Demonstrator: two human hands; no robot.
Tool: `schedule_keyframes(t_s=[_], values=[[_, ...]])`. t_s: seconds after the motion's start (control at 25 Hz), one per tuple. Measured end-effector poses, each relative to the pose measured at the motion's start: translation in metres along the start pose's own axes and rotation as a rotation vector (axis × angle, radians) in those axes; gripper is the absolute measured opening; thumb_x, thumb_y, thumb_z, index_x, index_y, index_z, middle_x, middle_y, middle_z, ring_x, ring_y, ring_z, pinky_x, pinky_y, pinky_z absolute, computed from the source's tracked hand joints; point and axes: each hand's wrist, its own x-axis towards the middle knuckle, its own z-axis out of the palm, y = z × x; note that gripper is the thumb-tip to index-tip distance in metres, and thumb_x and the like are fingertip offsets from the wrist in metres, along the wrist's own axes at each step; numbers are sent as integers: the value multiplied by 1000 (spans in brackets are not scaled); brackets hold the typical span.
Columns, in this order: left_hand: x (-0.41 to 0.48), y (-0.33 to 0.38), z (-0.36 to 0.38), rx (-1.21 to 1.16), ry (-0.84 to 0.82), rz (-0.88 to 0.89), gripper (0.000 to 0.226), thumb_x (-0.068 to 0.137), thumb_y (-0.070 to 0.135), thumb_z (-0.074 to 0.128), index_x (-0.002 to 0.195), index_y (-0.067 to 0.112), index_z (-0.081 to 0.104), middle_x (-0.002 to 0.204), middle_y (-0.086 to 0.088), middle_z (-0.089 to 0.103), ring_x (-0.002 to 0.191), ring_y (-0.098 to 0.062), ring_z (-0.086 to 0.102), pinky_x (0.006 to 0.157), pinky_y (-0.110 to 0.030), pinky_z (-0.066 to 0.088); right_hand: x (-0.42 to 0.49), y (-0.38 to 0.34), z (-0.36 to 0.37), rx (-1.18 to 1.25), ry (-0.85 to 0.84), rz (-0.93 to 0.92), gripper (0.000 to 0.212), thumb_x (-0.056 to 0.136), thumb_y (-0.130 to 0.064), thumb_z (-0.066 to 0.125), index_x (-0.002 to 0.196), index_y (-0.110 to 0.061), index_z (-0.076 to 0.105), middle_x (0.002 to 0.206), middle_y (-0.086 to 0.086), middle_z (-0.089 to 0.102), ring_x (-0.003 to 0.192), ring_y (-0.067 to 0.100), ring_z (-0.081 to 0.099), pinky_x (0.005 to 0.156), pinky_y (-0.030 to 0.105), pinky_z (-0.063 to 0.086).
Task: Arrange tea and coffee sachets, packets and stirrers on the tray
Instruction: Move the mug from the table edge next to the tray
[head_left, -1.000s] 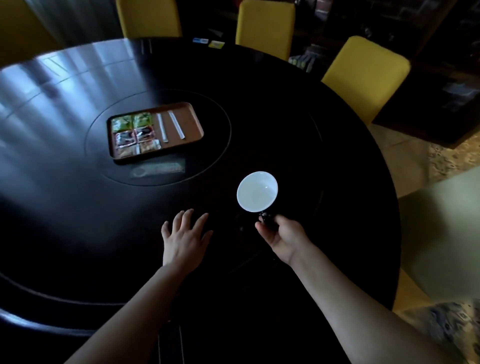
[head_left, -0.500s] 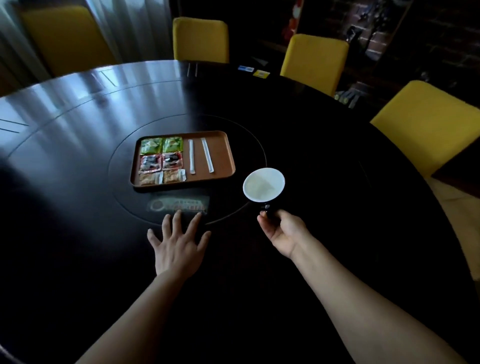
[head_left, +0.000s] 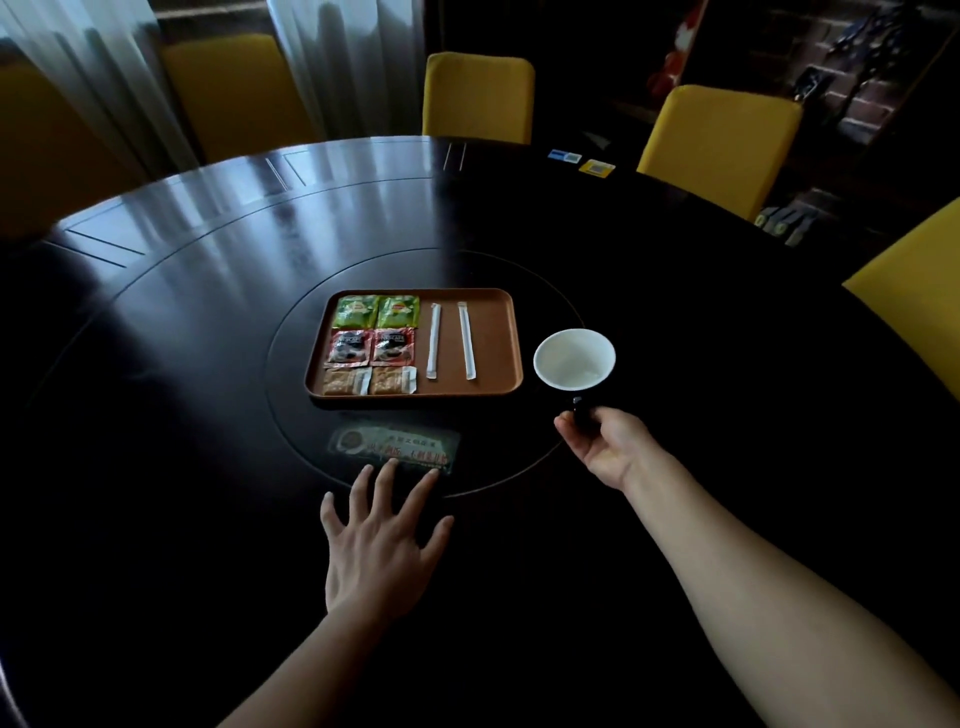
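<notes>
A brown tray (head_left: 496, 338) lies on the round dark table. On its left side sit two green tea sachets (head_left: 376, 310), two red coffee sachets (head_left: 371, 347) and two brown sugar packets (head_left: 369, 382), in three rows. Two white wrapped stirrers (head_left: 450, 340) lie side by side on the tray's right half. Just right of the tray is a dark cup with a white inside (head_left: 574, 359); my right hand (head_left: 605, 441) grips its handle from the near side. My left hand (head_left: 379, 545) rests flat on the table with fingers spread, below the tray.
A printed card (head_left: 397, 447) lies flat between the tray and my left hand. Yellow chairs (head_left: 478, 96) ring the table's far and right sides. Two small cards (head_left: 582, 162) lie at the far edge. Curtains hang at the back left.
The view has swung so the tray sits nearer the centre. My right hand has carried the cup closer to the tray's right edge. My left hand stays flat on the table.
</notes>
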Motion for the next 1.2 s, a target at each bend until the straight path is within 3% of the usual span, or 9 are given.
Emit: schedule_keyframes(t_s=[0.24,0.36,0.48,0.56,0.64,0.76,0.96,1.2], values=[[-2,0,0,9,-9,1,64,89,75,20,149,54,17,165,0,19,152,-26,5,117,-60,2,4,5,-3,-205,66,-96,35,98,1,26,118,12,52,76,25,61,51,24,67,45,30,57],[0,0,-1,5,-10,-3,65,89,75,20,150,54,17,165,1,19,152,-26,4,117,-60,2,-2,5,-9,-208,57,-95,33,98,-1,26,114,11,52,74,27,65,59,29,69,46,32,59],[0,0,-2,6,-20,2,65,89,75,18,150,54,14,165,1,16,152,-25,2,117,-60,0,-14,2,-20,-317,96,-182,27,95,-8,36,103,7,57,81,29,69,63,37,70,59,40,63],[0,0,-1,3,-18,2,64,89,75,18,149,54,15,165,0,18,152,-26,4,117,-60,1,-21,0,-21,-588,144,-346,25,90,-20,50,96,0,64,80,22,71,58,34,70,65,45,62],[0,0,0,5,-6,7,63,89,74,20,149,54,17,164,-1,22,152,-27,7,116,-61,4,-16,-1,-18,-1033,217,-549,32,84,-40,61,78,-8,62,66,12,70,48,25,68,59,41,62],[-1,1,0,-6,6,6,63,89,74,21,148,54,21,163,-1,25,152,-27,9,116,-62,4,6,-5,-13,-1432,298,-749,43,80,-49,57,58,-12,53,54,8,66,48,28,67,55,42,60],[-1,0,0,-7,1,7,63,89,74,20,149,54,18,164,0,22,152,-27,8,116,-62,2,38,-20,-9,-1487,325,-877,33,82,-51,51,65,-23,48,62,10,68,60,32,70,61,42,59],[0,0,3,6,11,7,63,88,75,22,147,54,24,162,-1,30,151,-28,16,116,-63,7,63,-20,32,-1452,298,-889,36,85,-44,55,71,-12,61,68,12,70,63,35,71,65,43,60]])
